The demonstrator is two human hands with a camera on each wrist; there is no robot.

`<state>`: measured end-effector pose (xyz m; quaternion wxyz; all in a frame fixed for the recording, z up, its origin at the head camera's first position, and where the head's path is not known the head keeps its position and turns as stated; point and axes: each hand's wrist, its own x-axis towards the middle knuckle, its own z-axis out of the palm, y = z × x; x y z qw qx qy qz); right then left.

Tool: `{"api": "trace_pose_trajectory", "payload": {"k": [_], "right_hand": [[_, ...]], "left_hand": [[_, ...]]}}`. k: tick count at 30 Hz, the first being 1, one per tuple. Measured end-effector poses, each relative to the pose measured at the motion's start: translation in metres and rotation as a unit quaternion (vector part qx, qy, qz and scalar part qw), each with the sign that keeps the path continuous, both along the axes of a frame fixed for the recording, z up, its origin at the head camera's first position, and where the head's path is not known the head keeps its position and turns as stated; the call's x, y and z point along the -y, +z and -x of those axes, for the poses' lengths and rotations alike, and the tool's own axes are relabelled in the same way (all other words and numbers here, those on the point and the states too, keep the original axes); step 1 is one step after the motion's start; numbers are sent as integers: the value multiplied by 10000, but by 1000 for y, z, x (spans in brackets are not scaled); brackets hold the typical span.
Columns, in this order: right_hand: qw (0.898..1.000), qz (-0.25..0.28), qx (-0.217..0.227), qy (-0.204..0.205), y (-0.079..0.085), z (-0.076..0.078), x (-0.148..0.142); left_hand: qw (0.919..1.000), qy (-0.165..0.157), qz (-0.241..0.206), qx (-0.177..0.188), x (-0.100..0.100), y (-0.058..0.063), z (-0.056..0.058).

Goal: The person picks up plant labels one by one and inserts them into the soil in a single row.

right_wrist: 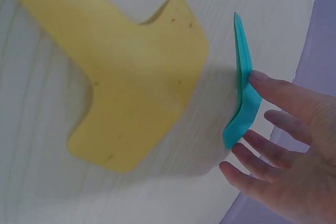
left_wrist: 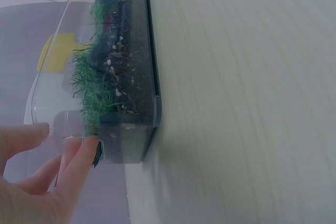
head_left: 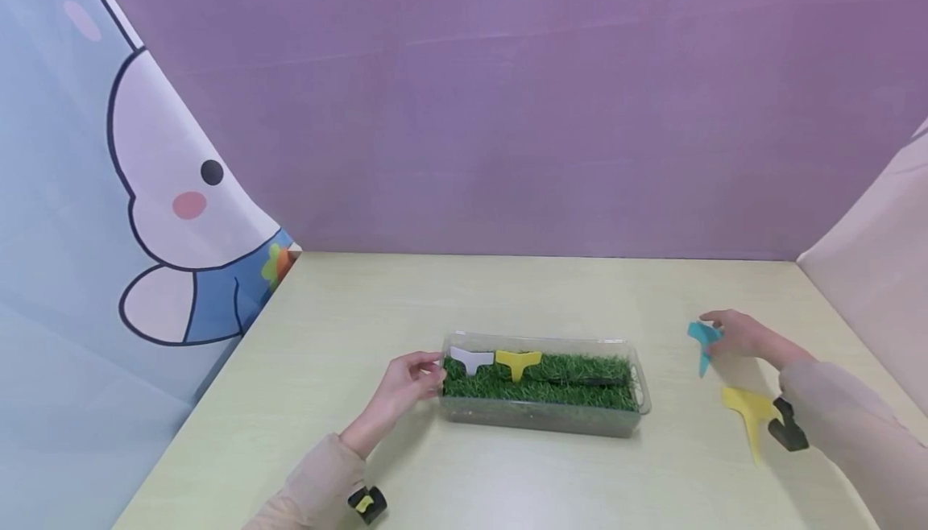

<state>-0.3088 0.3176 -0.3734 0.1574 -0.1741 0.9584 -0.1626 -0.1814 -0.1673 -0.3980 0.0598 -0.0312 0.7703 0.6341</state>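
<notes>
A clear plastic box (head_left: 536, 416) filled with green artificial grass (head_left: 573, 392) stands on the table. My left hand (head_left: 403, 381) grips its left end; in the left wrist view the thumb and fingertips are at the box's end wall. Toward that end, a white T-shaped plant label (head_left: 471, 361) and a yellow T-shaped plant label (head_left: 518, 363) stand upright in the grass. To the right, my right hand (head_left: 739, 335) pinches a teal plant label (right_wrist: 245, 100) between thumb and fingers, its pointed tip downward in the head view.
A larger yellow plant label (head_left: 750, 407) is near my right wrist, overlapping the black wrist camera (head_left: 789, 427) in the head view. Purple cloth (head_left: 522, 111) hangs behind the table (head_left: 348, 296), and a cartoon-printed cloth (head_left: 181, 216) borders its left side.
</notes>
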Motion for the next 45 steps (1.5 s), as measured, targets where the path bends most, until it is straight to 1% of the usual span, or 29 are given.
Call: {"api": "trace_pose_trajectory", "payload": {"k": [2,5,7,9,12,13,16,20,21,25,30,39,45], "right_hand": [[10000,14,-24,7,-4,3,-3],[9997,177,-99,127,-15,12,-13],[9986,360,-223,310,-26,20,-22],[9981,405,-243,387,-29,23,-25],[9987,246,-245,386,-25,20,-18],[9994,105,-161,304,-20,16,-13],[9993,-97,-171,332,-14,11,-5],[9991,-212,-162,315,-8,7,0],[9993,-223,-152,250,-7,6,1],[9994,-194,-185,215,-6,6,1],[9996,-107,-225,132,-9,8,-1],[9997,91,-23,-205,-9,5,-3],[9994,138,-160,-269,-12,5,-2]], "left_hand": [[10000,-11,-5,-7,0,0,0],[10000,-22,0,-10,0,-1,0],[10000,-21,3,-11,0,-1,0],[10000,-16,7,-2,0,-1,0],[10000,-9,10,8,0,-1,1],[10000,-16,16,3,0,0,0],[10000,-25,34,5,0,1,0],[10000,-33,18,31,-1,1,0],[10000,-39,13,29,-1,2,-1],[10000,-51,7,15,-1,3,-2],[10000,-90,20,-18,-1,2,-2],[9999,-93,80,-30,-1,0,1],[9999,-116,83,-80,0,-1,1]]}}
